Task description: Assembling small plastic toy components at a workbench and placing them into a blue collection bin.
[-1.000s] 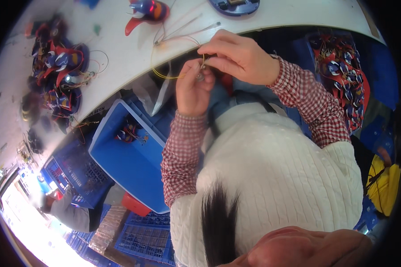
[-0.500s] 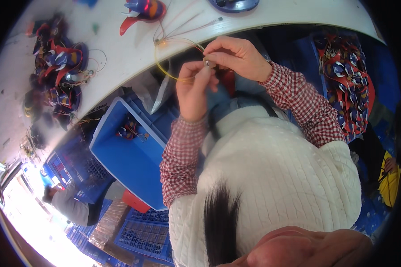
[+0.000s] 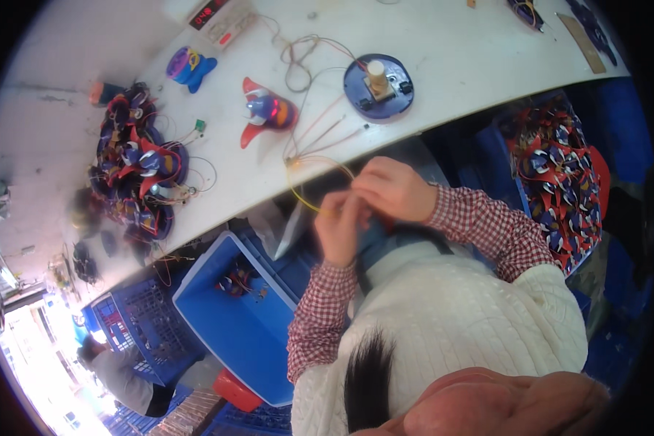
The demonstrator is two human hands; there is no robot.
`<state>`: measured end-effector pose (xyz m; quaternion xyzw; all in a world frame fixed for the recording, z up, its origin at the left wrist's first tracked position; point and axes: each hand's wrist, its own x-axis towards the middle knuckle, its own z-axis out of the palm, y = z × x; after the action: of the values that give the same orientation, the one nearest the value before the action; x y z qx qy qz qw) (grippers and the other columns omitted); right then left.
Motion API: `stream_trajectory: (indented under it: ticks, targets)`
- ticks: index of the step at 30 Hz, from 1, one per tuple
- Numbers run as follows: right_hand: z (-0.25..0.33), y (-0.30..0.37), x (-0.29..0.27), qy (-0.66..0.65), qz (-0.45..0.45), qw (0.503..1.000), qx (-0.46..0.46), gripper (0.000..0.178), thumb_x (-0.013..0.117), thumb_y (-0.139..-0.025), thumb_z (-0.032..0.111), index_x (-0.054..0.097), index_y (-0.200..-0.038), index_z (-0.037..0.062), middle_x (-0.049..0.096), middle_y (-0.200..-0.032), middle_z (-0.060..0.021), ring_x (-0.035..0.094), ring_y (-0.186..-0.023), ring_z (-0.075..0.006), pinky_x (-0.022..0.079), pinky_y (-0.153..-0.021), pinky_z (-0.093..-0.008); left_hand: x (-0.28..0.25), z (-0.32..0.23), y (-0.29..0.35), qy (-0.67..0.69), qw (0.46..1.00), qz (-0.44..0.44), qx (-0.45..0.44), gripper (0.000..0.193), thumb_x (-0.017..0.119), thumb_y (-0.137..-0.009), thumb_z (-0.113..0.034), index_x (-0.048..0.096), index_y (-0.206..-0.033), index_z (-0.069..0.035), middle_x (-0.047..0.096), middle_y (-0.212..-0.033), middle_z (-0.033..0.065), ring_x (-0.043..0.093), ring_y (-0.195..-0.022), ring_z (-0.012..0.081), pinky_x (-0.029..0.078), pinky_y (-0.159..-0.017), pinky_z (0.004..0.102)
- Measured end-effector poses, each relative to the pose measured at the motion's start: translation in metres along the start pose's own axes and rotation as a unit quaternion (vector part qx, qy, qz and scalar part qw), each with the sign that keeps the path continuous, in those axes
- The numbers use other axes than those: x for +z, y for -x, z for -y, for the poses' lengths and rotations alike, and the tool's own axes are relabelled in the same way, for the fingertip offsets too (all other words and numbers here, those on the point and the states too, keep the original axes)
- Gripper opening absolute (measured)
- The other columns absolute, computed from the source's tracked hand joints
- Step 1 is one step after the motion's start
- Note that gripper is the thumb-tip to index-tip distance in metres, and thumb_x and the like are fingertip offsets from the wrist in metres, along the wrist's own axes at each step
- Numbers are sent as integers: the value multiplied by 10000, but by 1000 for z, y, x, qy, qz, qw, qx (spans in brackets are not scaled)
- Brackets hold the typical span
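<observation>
My left hand (image 3: pixel 338 225) and my right hand (image 3: pixel 396 187) meet just off the table's front edge, fingers pinched together around a small wired part that is mostly hidden and blurred. A yellow wire (image 3: pixel 298 195) loops from a small junction on the table to my left fingers, and a thin wire reaches my right fingers. Beyond them on the table lies a red, purple and orange toy assembly (image 3: pixel 275 112), glowing red. Right of it sits a round dark-blue base (image 3: pixel 363 102) with a tan post, joined to loose wires.
A heap of similar toy assemblies (image 3: pixel 149 163) covers the table's left side. At the back stand a power supply (image 3: pixel 221 22) and a blue tape holder (image 3: pixel 189 67). Below are a blue bin (image 3: pixel 229 341) and a red box (image 3: pixel 236 391); a full crate (image 3: pixel 559 182) stands right. Another person (image 3: pixel 127 378) is at lower left.
The view has shifted, so the table and its things appear lower and more of the tabletop shows. My hands stay pinched together, turned slightly, with the part now more hidden.
</observation>
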<state>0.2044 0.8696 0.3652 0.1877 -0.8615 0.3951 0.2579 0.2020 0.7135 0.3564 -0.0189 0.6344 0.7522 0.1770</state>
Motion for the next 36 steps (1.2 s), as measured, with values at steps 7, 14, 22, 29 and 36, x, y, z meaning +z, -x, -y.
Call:
stream_trajectory:
  ticks: [7, 14, 22, 29, 36]
  targets:
    - [-1, -6, 2, 1, 18, 1000, -17, 143, 646, -738, 25, 599, -871, 43, 549, -815, -54, 532, -677, -204, 462, -605, -282, -4, -3, -3, -5, 1000, -11, -15, 120, 574, -897, -84, 566, -929, 31, 608, -763, 103, 565, -587, 137, 453, -477, 197]
    - [-5, -13, 4, 18, 28, 998, -46, 175, 652, -716, -12, 607, -881, 24, 567, -827, -68, 548, -679, -205, 472, -597, -275, -6, -9, -8, 13, 1000, -23, 1, 118, 573, -895, -81, 572, -936, 29, 621, -784, 109, 569, -598, 130, 460, -478, 201]
    - [-8, -16, 7, 15, 36, 996, -81, 203, 662, -701, -38, 611, -892, 6, 576, -830, -85, 557, -678, -208, 480, -597, -268, -9, -1, -6, 1, 999, -28, 21, 149, 609, -873, -112, 606, -959, 8, 620, -733, 88, 582, -596, 112, 479, -519, 192]
    - [-9, -11, 11, 28, 25, 995, -90, 182, 650, -708, -5, 603, -881, 28, 566, -803, -64, 542, -666, -201, 465, -588, -280, -9, -3, -3, -11, 1000, -20, 14, 117, 579, -892, -78, 572, -936, 30, 608, -758, 95, 565, -594, 122, 459, -480, 195]
    - [-11, -12, 13, 25, 25, 996, -85, 178, 648, -712, -3, 597, -881, 25, 566, -802, -68, 543, -663, -205, 464, -582, -280, -10, -3, -7, -7, 1000, -14, -1, 110, 574, -894, -76, 572, -931, 28, 602, -747, 92, 561, -584, 119, 456, -473, 193]
